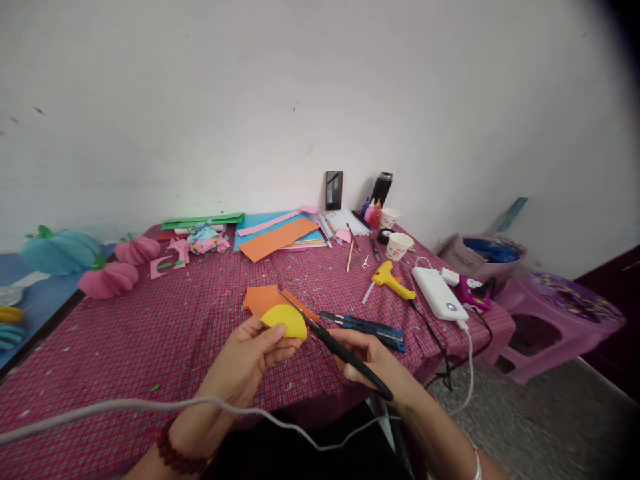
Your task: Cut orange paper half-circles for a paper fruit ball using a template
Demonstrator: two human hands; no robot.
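Observation:
My left hand pinches a rounded piece of yellow paper between thumb and fingers. In my right hand is a pair of scissors with black handles, its blades pointing up and left past the yellow paper's right edge. Whether the blades touch the paper I cannot tell. Behind the yellow piece, orange paper lies on the table. A blue utility knife rests just beyond my right hand.
A yellow glue gun, a white power bank and paper cups stand at the right. Paper pumpkins sit at the left, coloured sheets at the back. A white cable crosses in front of my wrists.

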